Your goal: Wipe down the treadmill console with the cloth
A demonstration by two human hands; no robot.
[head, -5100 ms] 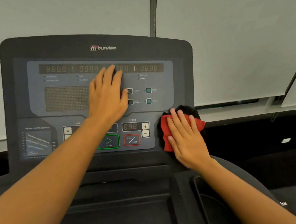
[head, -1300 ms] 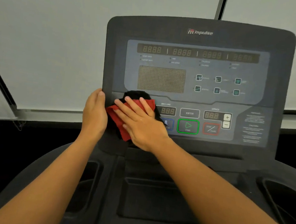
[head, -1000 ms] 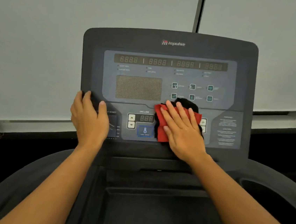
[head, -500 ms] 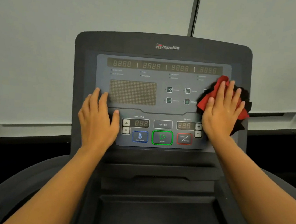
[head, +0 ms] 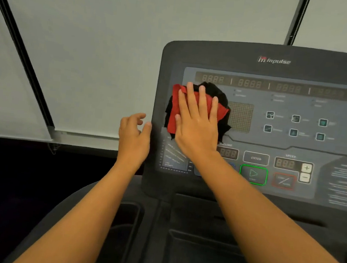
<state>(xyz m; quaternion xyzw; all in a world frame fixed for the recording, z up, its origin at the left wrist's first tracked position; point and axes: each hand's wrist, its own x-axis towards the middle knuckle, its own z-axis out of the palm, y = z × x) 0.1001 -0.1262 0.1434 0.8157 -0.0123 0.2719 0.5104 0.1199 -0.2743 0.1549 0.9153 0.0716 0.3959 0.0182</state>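
The right hand (head: 196, 125) is pressing the cloth (head: 175, 112) flat-palmed, fingers spread, against the console (head: 276, 125) panel's upper left. The left hand (head: 133, 138) is hovering half-curled and empty beside the console's edge. Keeping even pressure and overlapping passes would be serving best here.

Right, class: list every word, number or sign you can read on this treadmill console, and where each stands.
"impulse": console top
"8888": top display
"ENTER": middle button
"888": speed display
"+", "−": speed buttons
Play triangle: green button
Other labels: too blurred.
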